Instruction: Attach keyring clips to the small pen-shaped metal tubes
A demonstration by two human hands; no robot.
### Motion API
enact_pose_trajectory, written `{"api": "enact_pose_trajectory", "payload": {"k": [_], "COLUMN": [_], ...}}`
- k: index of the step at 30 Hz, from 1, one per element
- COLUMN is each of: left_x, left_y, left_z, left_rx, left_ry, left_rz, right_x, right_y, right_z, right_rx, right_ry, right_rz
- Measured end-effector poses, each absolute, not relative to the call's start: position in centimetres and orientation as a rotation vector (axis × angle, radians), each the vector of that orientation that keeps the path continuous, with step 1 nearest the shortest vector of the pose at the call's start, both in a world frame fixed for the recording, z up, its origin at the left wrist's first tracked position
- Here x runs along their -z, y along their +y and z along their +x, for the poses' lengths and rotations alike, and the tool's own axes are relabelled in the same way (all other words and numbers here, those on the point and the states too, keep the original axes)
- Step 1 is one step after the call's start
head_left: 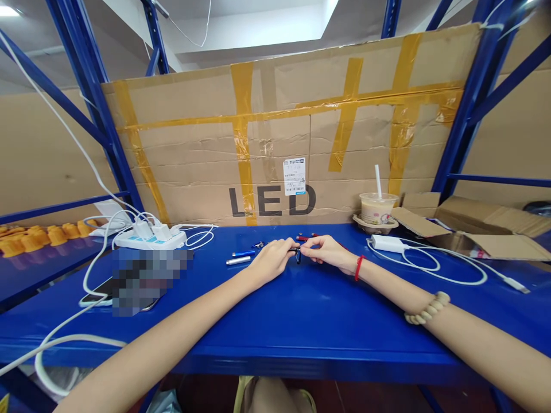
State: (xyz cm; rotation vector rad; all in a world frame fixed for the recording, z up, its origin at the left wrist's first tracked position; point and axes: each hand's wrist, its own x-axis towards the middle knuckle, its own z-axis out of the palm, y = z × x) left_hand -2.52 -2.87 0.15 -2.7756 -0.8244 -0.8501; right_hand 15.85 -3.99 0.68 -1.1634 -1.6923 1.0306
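Observation:
Over the middle of the blue table, my left hand (pixel 275 258) pinches one end of a small dark stick-like piece (pixel 298 252). My right hand (pixel 323 250) closes its thumb and fingertips at the other end; a short dark loop or clip hangs between them. The piece is too small and covered to name further. Just left of my left hand lie a silver pen-like tube (pixel 238 260) and a blue one (pixel 243 253), with a small metallic bit (pixel 258 245) behind. Red pen-like pieces (pixel 302 238) lie beyond my hands, partly hidden.
At the left, a white power strip (pixel 150 238) with tangled cables stands behind a phone (pixel 97 291) and a blurred-out patch. On the right are a drink cup (pixel 377 209), a white adapter (pixel 387 244) with its cable, and an opened cardboard box (pixel 491 221). Taped cardboard (pixel 193 166) walls the back.

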Motion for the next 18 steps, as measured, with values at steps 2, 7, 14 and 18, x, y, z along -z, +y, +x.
{"api": "enact_pose_trajectory", "payload": {"k": [2, 7, 14, 18], "left_x": [-0.1, 0.1, -0.3, -0.7], "left_y": [-2.8, -2.7, -2.9, -2.7], "left_z": [-2.5, -2.6, -2.1, -2.1], "left_rx": [0.848, 0.907, 0.808, 0.802], "left_ry": [-0.789, -0.758, -0.933, -1.012], "left_rz": [-2.768, -2.763, -2.643, -2.594], "right_x": [-0.6, -0.7, -0.9, -0.7], "right_y": [-4.1, -4.7, -5.2, -4.8], "right_z": [15.8, 15.2, 14.0, 14.0], "right_rx": [-1.030, -1.080, -1.125, -1.163], "right_ry": [-1.694, -1.620, -1.582, -1.548], "right_rz": [-1.163, -1.144, -1.139, -1.081]}}
